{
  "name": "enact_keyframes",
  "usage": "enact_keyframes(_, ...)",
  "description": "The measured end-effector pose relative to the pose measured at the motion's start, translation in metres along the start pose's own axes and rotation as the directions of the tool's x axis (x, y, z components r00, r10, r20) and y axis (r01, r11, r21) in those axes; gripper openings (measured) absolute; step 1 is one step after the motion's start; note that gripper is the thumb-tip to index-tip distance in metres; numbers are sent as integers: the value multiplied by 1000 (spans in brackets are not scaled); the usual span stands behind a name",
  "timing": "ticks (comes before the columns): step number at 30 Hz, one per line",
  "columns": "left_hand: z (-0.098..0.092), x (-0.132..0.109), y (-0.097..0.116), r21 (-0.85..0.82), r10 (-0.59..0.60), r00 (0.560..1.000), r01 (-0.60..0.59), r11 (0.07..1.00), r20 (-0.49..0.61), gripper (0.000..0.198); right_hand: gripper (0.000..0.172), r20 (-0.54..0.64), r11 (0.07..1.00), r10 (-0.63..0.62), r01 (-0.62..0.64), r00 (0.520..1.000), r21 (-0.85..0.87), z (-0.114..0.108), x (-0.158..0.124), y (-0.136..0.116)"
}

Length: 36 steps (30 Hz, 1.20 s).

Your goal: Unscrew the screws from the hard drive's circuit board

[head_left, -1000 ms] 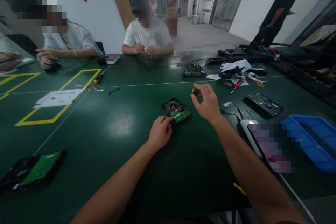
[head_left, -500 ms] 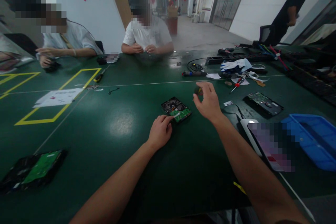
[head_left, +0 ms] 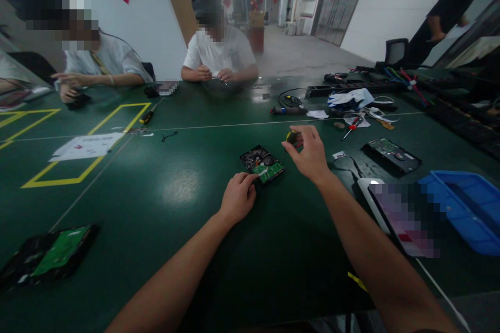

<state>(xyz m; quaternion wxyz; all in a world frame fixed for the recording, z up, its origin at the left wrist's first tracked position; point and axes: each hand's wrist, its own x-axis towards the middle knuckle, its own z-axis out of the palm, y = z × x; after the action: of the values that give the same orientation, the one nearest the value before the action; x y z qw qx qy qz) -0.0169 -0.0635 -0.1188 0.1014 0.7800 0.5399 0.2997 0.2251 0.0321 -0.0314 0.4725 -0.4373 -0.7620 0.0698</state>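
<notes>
A hard drive [head_left: 261, 160] lies on the green table, its black casing and green circuit board facing up. My left hand [head_left: 238, 197] holds it at the near left corner, the index finger on its edge and the other fingers curled. Above the drive's right side, my right hand [head_left: 308, 153] is closed around the yellow-and-black handle of a screwdriver [head_left: 291, 137]. The thin shaft points down toward the board's right edge; whether the tip touches it I cannot tell.
Another hard drive [head_left: 392, 156] lies right, near a blue tray [head_left: 464, 208] and a white device [head_left: 377, 203] with a cable. A third drive [head_left: 58, 252] is at the near left. Gloves [head_left: 351, 99] and a red screwdriver [head_left: 352, 127] lie farther back. Co-workers sit across the table.
My right hand has shifted slightly left and turned, and the screwdriver's handle and shaft now show more. My left hand and the hard drive stay in place.
</notes>
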Motion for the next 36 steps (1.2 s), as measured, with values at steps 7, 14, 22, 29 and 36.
enact_keyframes(7, 1, -1, -1, 3, 5, 1000, -5, 1000, -8, 40, 47, 8, 1000, -15, 15, 1000, 19, 4, -1, 8)
enact_keyframes(14, 1, 0, 0, 2, 1, 1000, -1, 1000, -2, 39, 39, -49, 1000, 13, -13, 999, -12, 4, -2, 6)
enact_keyframes(22, 1, 0, -2, 5, -2, 1000, 2, 1000, 1, 40, 39, -55, 1000, 6, -6, 998, 3, 3, 0, 6)
enact_keyframes(29, 1, -1, -3, 4, -8, 1000, 8, 1000, -3, 41, 47, 5, 999, -29, 29, 1000, 20, 5, -1, 0)
enact_keyframes(36, 0, 0, -2, 12, 0, 1000, 0, 1000, 4, 41, 46, -31, 1000, 16, -15, 999, 4, 6, -1, 7)
